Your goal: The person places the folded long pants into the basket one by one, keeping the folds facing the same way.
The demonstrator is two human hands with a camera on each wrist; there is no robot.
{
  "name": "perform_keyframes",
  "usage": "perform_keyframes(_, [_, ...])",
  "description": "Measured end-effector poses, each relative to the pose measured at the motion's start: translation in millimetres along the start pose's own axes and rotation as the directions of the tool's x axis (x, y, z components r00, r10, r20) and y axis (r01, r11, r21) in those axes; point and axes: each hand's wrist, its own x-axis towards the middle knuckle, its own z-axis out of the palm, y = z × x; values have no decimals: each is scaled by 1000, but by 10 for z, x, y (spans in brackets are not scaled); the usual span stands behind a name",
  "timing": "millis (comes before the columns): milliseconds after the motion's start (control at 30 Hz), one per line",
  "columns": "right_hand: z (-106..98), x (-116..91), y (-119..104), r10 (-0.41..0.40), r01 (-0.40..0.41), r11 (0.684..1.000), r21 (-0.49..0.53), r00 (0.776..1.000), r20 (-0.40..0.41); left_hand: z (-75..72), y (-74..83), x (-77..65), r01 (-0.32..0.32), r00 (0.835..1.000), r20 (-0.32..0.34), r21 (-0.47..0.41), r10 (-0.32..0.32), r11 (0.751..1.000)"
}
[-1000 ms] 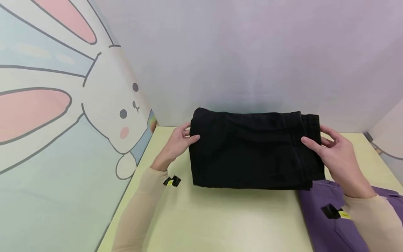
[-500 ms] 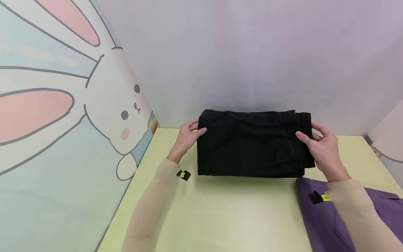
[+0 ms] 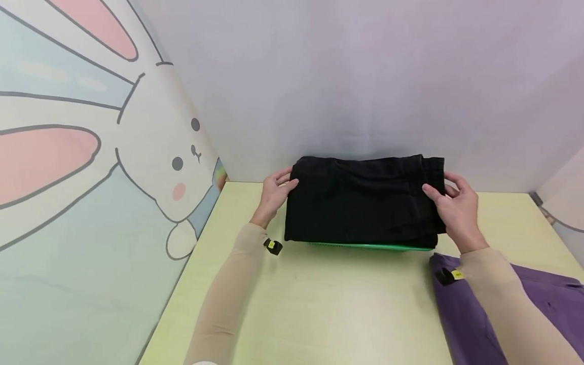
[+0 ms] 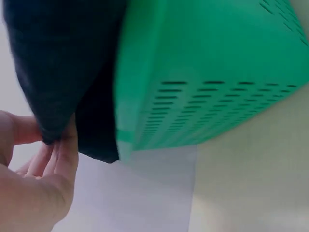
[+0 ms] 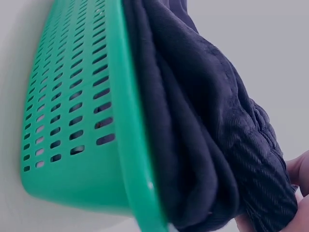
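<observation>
Folded black pants [image 3: 360, 203] are held level between both hands, over a green plastic basket [image 4: 217, 48]. My left hand [image 3: 274, 196] pinches their left end between thumb and fingers. At the other end, by what looks like a gathered waistband [image 5: 260, 164], my right hand [image 3: 458, 215] grips the cloth with the thumb on top. In the head view only a strip of the basket's front rim [image 3: 365, 246] shows below the pants. Both wrist views show the cloth at the rim. Most of the basket's inside is hidden.
A folded purple garment [image 3: 543, 299] lies on the pale yellow table [image 3: 337, 309] at the right, partly under my right forearm. Behind the basket rises a whitish wall [image 3: 342, 81]. A wall with a rabbit drawing [image 3: 159, 142] borders the left side.
Both hands have carried the black pants farther away, toward the back wall. The basket's green front rim has come into sight beneath them. The purple garment has stayed in place.
</observation>
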Motion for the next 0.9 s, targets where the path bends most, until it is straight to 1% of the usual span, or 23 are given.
perform_keyframes(67, [15,36,19,-5,5,1000,-12,1000,-2,23,-36,19,-6,1000,23,8,6,1000])
perform_keyframes(133, [25,68,57,-5,5,999,-53,1000,2,63,-74,21,-7,999,52,34,5,999])
perform_keyframes(233, [49,101,132,-1,1,986,-169,1000,1,134,-127,-3,-14,997,81,111,5,994])
perform_keyframes(300, [58,114,173,-9,10,963,-270,1000,6,182,-144,-32,-31,997,82,177,17,984])
perform_keyframes(367, [65,117,190,-21,24,936,-352,1000,12,222,-145,-59,-60,997,65,245,46,968])
perform_keyframes(400, [69,116,186,-30,35,922,-385,999,18,241,-140,-70,-81,996,54,282,68,956])
perform_keyframes(467, [81,107,169,-49,60,897,-439,998,36,275,-125,-92,-130,991,33,370,127,920])
perform_keyframes(500, [93,102,163,-58,72,883,-463,997,46,290,-123,-101,-157,987,27,417,160,895])
perform_keyframes(567, [133,86,158,-80,102,856,-507,995,65,313,-113,-130,-209,974,32,525,226,825])
perform_keyframes(600, [158,76,158,-98,121,838,-533,993,72,324,-108,-144,-232,966,44,577,254,783])
perform_keyframes(667, [211,58,166,-146,168,787,-594,986,87,342,-95,-166,-286,949,98,668,299,687])
perform_keyframes(700, [240,47,172,-176,197,757,-623,980,96,349,-89,-169,-310,941,139,718,308,623])
perform_keyframes(733, [270,34,173,-205,225,726,-650,973,108,355,-79,-173,-331,935,183,760,303,560])
perform_keyframes(767, [296,22,173,-236,256,694,-673,964,123,364,-70,-173,-348,931,227,791,287,504])
perform_keyframes(833, [336,0,179,-298,322,619,-716,940,165,386,-68,-155,-381,922,308,832,236,403])
perform_keyframes(867, [351,-12,185,-322,352,584,-732,928,189,397,-66,-149,-389,920,336,848,201,361])
perform_keyframes(900, [365,-23,194,-338,376,546,-749,917,214,409,-65,-147,-391,920,356,860,163,327])
